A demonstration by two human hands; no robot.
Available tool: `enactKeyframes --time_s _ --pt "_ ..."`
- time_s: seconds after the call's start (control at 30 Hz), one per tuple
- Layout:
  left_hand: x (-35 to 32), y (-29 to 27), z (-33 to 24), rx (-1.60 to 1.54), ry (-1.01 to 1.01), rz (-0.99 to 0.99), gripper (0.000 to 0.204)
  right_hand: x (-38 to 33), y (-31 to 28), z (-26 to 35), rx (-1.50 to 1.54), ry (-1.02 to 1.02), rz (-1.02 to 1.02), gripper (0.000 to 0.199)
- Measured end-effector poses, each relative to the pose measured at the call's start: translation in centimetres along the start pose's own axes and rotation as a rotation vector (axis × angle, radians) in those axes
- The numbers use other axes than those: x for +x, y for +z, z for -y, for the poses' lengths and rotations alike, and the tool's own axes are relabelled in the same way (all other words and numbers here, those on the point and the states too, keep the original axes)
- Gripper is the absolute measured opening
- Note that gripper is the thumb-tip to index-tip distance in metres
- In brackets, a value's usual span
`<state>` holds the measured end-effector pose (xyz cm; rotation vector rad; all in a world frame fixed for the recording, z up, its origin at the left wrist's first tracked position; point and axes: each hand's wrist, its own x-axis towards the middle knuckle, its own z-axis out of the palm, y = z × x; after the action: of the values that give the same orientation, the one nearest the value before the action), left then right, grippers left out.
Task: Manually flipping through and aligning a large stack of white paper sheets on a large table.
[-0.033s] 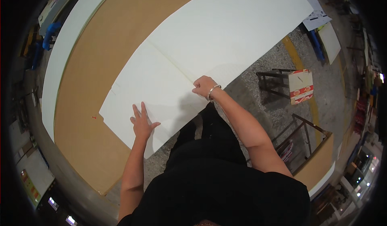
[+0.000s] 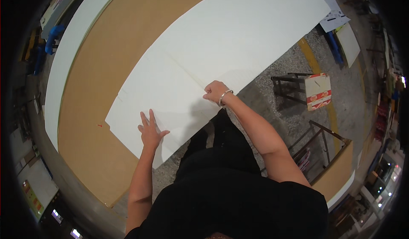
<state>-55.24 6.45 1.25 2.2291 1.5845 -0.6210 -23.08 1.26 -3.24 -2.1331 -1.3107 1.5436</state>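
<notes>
A long white sheet point(image 2: 238, 30) lies across the brown table point(image 2: 98, 60), overlapping a smaller white sheet point(image 2: 162, 94) nearer to me. My left hand point(image 2: 150, 130) rests flat on the smaller sheet near its front edge, fingers spread. My right hand point(image 2: 215, 92), with a silver bracelet on the wrist, has its fingers curled on the sheets' near edge where the two overlap, at the table's rim. What the fingertips pinch is hidden under the hand.
A white strip point(image 2: 68, 56) runs along the table's far left side. On the speckled floor to my right stand a dark metal frame point(image 2: 289, 83) and a red-and-white box point(image 2: 318, 92). A brown board point(image 2: 336, 171) leans at lower right.
</notes>
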Motion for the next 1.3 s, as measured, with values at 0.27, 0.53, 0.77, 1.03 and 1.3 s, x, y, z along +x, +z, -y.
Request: enactKeyframes --time_s 0.27,0.53,0.77,1.03,1.3 --pt "0.4 1.2 1.4 0.007 -0.020 -0.028 0.120 1.1 -0.1 -0.5 -0.156 -0.152 -0.085 0.033" --pt "0.9 0.9 0.5 0.001 -0.010 0.006 0.122 -1.4 1.2 0.2 -0.052 -0.176 -0.579 0.021" --pt "1.3 0.7 0.5 0.003 -0.023 0.026 0.122 -1.8 2.4 2.1 -0.090 -0.069 -0.413 0.022" --pt "1.1 0.8 0.4 -0.006 -0.013 0.019 0.122 -0.3 1.2 0.4 0.066 -0.026 -0.246 0.019" --pt "1.1 1.4 1.0 0.013 0.003 0.000 0.123 0.0 1.1 0.6 0.014 0.024 -0.209 0.020"
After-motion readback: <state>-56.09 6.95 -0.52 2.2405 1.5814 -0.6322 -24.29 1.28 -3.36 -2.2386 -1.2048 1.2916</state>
